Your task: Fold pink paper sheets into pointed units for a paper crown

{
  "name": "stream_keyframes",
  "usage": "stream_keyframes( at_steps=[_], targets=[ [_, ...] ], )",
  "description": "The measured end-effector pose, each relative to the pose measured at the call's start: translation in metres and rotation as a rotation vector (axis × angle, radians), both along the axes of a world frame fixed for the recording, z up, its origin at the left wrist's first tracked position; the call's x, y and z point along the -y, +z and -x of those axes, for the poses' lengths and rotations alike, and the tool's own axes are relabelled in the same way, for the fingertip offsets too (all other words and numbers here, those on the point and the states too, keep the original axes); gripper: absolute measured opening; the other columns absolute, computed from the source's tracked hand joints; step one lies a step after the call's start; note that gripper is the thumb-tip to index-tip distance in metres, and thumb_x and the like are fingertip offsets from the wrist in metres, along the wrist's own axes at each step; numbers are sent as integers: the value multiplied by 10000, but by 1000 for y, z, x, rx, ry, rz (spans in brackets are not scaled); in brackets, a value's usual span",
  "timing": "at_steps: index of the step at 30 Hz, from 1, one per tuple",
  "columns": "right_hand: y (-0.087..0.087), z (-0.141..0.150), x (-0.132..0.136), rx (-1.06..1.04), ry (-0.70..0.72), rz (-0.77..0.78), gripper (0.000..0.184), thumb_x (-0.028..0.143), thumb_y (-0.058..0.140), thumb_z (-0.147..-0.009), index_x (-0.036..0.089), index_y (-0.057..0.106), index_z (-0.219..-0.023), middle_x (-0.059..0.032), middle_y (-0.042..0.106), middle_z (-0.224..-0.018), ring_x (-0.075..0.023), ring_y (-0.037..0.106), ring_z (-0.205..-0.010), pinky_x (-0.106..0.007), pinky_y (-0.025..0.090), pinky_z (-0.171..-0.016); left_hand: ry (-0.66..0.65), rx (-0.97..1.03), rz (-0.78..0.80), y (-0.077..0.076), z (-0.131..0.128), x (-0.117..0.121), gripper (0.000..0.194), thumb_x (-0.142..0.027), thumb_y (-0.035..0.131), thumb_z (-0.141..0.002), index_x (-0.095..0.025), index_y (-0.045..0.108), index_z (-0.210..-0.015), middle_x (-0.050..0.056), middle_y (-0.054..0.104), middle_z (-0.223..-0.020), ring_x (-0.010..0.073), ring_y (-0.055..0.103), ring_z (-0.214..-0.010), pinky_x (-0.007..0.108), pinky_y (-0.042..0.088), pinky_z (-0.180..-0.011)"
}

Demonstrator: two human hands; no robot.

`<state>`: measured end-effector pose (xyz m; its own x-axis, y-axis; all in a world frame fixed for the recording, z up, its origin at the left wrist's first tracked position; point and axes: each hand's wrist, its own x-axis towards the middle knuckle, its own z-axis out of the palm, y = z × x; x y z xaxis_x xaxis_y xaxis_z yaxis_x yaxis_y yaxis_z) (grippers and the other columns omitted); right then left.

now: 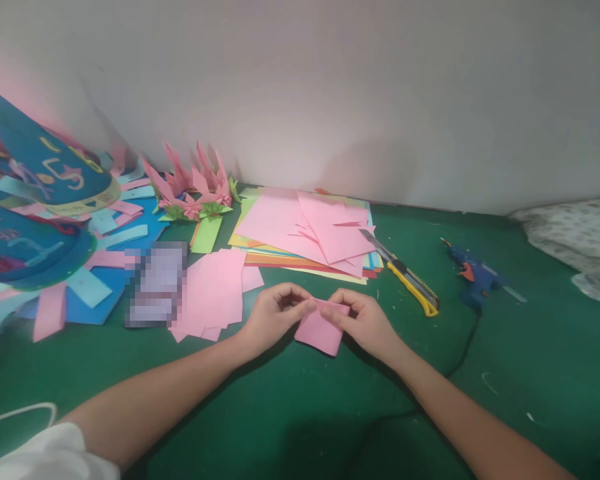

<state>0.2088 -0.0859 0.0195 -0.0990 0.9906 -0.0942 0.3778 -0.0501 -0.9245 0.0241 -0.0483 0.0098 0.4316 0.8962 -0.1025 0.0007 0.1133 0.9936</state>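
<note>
A small folded pink paper [319, 329] is held just above the green table [300, 400], in the middle of the view. My left hand [275, 315] pinches its upper left edge with curled fingers. My right hand [363, 321] grips its upper right corner, thumb on top. Both hands are closed on the paper, and the forearms reach in from the bottom of the frame.
Loose pink sheets [215, 290] lie left of the hands, and a stack of coloured paper [305, 233] behind them. A yellow utility knife [405, 275] and a blue glue gun [473, 277] lie to the right. Pink paper flowers [195, 187] and blue party hats [35, 200] stand at left.
</note>
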Motion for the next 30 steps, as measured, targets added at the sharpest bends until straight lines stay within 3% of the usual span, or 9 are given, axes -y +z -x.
stream_keyframes(
  at_steps=[18,26,30],
  targets=[
    [1,1,-1,-48,7,15,296,458,628,-756,174,604,-676,12,570,-618,-119,486,-574,-230,402,-540,6,-34,-87,5,0,1,182,-302,678,-750,-142,605,-702,17,623,-697,96,555,-626,206,457,-577],
    [3,1,-1,-108,11,-3,318,478,585,-787,170,595,-708,4,556,-638,-119,480,-581,-232,403,-537,11,118,60,10,3,1,206,-294,708,-716,-146,577,-661,-14,579,-649,88,518,-606,219,431,-589],
    [3,1,-2,-153,-39,4,314,481,613,-764,174,581,-707,8,543,-642,-120,481,-598,-236,418,-560,55,166,57,11,4,0,183,-259,702,-720,-150,570,-656,-23,557,-638,85,507,-610,217,421,-597]
  ],
)
